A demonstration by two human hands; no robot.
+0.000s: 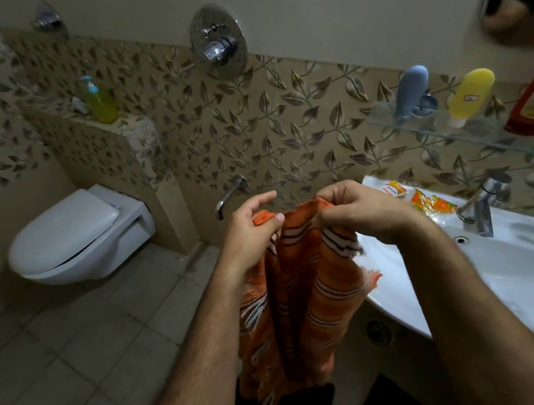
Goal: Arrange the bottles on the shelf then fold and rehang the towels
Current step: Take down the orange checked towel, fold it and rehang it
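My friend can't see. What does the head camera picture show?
Two hands, left hand and right hand, pinch the top edge of an orange striped towel that hangs down beside a white sink. Three bottles stand on a glass shelf above; a toilet is left.

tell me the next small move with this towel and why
Probably draw the two hands apart to spread the top edge. The left hand and right hand pinch the towel close together, so it hangs bunched, not flat enough to fold.

Orange striped towel (pixel 308 300) — hanging, bunched
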